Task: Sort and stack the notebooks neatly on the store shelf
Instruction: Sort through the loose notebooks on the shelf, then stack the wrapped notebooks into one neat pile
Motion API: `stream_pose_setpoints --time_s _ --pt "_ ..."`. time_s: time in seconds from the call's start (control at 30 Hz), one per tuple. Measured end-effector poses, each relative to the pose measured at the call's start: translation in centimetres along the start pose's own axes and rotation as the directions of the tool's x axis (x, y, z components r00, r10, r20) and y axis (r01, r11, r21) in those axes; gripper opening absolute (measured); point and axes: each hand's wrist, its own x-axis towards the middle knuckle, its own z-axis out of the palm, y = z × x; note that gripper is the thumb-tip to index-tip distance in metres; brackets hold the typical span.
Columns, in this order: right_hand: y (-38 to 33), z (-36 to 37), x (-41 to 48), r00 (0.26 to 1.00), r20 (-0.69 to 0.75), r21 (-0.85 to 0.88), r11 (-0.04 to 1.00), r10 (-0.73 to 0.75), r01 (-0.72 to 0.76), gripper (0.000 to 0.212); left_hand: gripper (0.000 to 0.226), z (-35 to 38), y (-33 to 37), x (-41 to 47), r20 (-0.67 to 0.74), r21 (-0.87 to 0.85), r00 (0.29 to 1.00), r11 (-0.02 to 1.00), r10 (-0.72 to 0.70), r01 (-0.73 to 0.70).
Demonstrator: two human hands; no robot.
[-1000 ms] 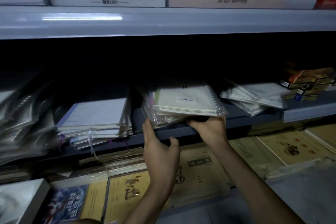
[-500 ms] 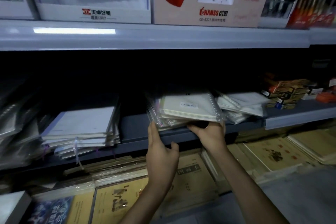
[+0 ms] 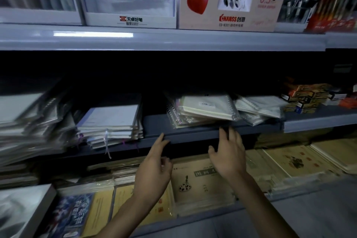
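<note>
Store shelving, dim beneath the pale upper shelf (image 3: 173, 41), which carries pen stock including a display box (image 3: 231, 18) printed with a red heart. The dark grey middle shelf (image 3: 193, 134) runs across the view at fingertip height. The notebooks (image 3: 206, 107), a spiral-bound stack in clear wrap, lie flat on this shelf just above both sets of fingers, slightly skewed, with the front edge near the lip. The left hand (image 3: 154, 166) is empty, its fingers (image 3: 161, 140) loosely extended and close together, with the tips at the shelf lip below the stack's left corner. Contact with the lip cannot be confirmed. The right hand (image 3: 229, 156) is also empty, its fingers (image 3: 231, 137) spread wide and pointing upward, with the tips just under the stack's right front corner. Motion blur prevents a finding on contact. Right of the right fingers, a second pile (image 3: 258, 106) of spiral books leans beside the notebooks, and beyond it sit cartons (image 3: 305, 98). Left of the left fingers, apart from the notebooks, is a white stack (image 3: 112, 120), and further left are wrapped piles (image 3: 29, 121). Below both hands, on the lower shelf, lie tan exercise books (image 3: 202, 185).
</note>
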Motion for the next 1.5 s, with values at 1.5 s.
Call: stream_pose_setpoints --time_s 1.5 --pt "-17.0 4.2 -7.3 0.916 0.376 0.824 0.503 -0.138 -0.262 0.087 0.084 -12.0 -7.0 0.5 0.114 -0.573 0.922 0.734 -0.369 0.365"
